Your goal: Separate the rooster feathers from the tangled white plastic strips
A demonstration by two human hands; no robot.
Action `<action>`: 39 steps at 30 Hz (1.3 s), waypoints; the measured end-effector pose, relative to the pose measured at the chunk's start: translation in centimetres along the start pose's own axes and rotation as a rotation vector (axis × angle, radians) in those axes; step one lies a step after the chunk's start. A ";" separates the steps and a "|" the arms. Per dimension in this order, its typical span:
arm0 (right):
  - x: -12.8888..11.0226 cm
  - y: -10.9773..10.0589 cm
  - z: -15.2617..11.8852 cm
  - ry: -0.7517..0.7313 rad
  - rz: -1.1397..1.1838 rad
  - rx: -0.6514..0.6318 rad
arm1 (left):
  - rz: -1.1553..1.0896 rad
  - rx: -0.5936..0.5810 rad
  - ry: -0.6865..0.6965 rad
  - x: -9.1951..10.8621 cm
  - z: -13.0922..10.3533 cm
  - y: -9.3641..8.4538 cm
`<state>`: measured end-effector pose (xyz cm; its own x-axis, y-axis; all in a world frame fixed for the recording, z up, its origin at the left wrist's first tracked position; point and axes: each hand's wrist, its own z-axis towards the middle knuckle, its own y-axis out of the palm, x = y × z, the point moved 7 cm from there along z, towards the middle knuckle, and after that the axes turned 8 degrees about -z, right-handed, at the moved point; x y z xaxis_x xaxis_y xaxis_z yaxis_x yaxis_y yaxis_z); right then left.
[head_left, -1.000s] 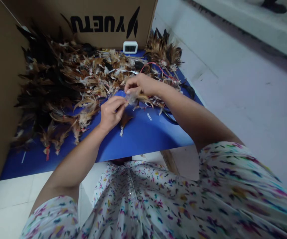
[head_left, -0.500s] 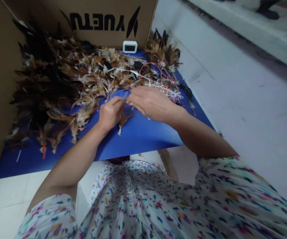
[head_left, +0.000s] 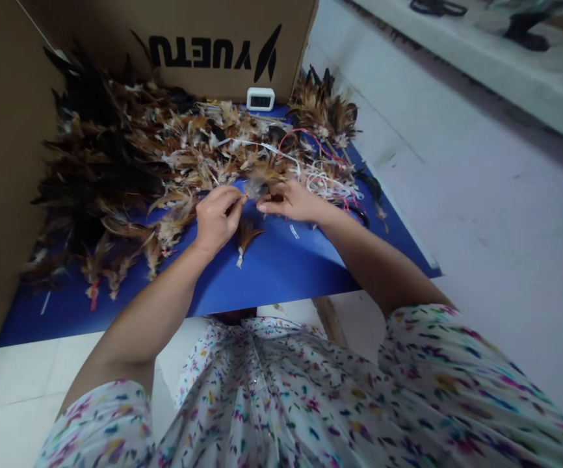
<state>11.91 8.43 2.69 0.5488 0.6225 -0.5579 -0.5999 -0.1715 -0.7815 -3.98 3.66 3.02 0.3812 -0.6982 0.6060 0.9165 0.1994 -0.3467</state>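
Note:
Between my hands is a small feather bunch (head_left: 258, 186), grey and fluffy with brown tips. My left hand (head_left: 219, 216) pinches its bound end, where a bit of red shows. Close by on the right, my right hand (head_left: 288, 199) has thumb and fingers curled beside the fluffy part; what they grip is too small to make out. A brown feather bunch with a white-wrapped end (head_left: 246, 244) lies on the blue table surface (head_left: 281, 273) just below the hands. Beyond them spreads a large pile of brown and black feathers (head_left: 188, 140).
White string (head_left: 327, 185) lies tangled right of my right hand, with red string (head_left: 305, 132) behind. A white digital clock (head_left: 261, 99) stands before a cardboard box (head_left: 223, 19). Another feather cluster (head_left: 325, 107) sits at the back right, near the pale wall (head_left: 457, 195).
The feather bunch now shows between my hands. My right hand has turned and its fingers have drawn slightly away from my left. The camera view has shifted a little.

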 end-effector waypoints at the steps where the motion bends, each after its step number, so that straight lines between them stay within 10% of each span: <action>1: -0.6 0.7 -0.9 0.010 0.020 -0.060 | 0.007 -0.009 -0.007 -0.2 -0.1 0.1; 10: -9.1 -2.1 -1.6 0.003 -0.663 -0.168 | 0.192 -0.231 0.121 0.0 -1.3 1.8; 17: -2.7 -2.6 4.2 -0.002 0.020 -0.189 | 0.076 -0.075 0.218 1.2 -0.4 0.5; 24: 0.0 1.9 1.5 0.143 0.422 -0.074 | 0.068 0.141 0.099 -0.1 -0.1 -0.9; 30: -2.4 1.9 0.6 0.130 0.311 0.179 | 0.187 0.082 0.074 -0.8 -0.3 -0.5; 39: -4.5 0.9 -0.5 0.118 -0.092 0.182 | 0.291 -0.047 0.054 -0.8 -0.8 0.6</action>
<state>9.21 5.08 4.37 0.6635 0.5342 -0.5239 -0.6335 0.0285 -0.7732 -3.83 3.82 1.77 0.6188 -0.6521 0.4381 0.7628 0.3655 -0.5335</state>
